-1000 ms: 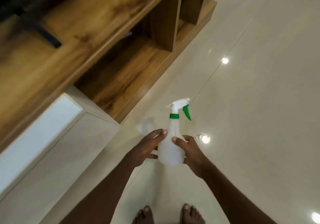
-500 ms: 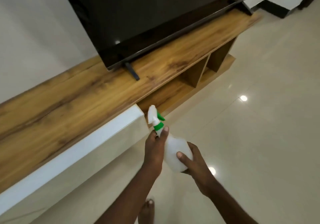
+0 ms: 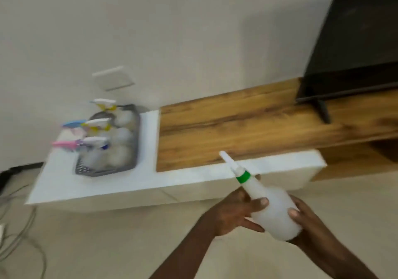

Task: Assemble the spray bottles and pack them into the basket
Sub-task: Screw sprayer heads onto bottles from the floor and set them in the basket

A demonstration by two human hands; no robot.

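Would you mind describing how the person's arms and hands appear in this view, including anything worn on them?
Both arms enter from the bottom edge, bare along all that shows: no sleeves, gloves, watch or bracelets visible. The left hand and the right hand show no rings that I can make out, though the picture is blurred by motion. Fingernails look short and unpainted. No cables or markings appear on either arm.

White bottle (image 3: 273,212), green collar (image 3: 243,176); grey basket (image 3: 107,171); wood-grain shelf (image 3: 247,132).
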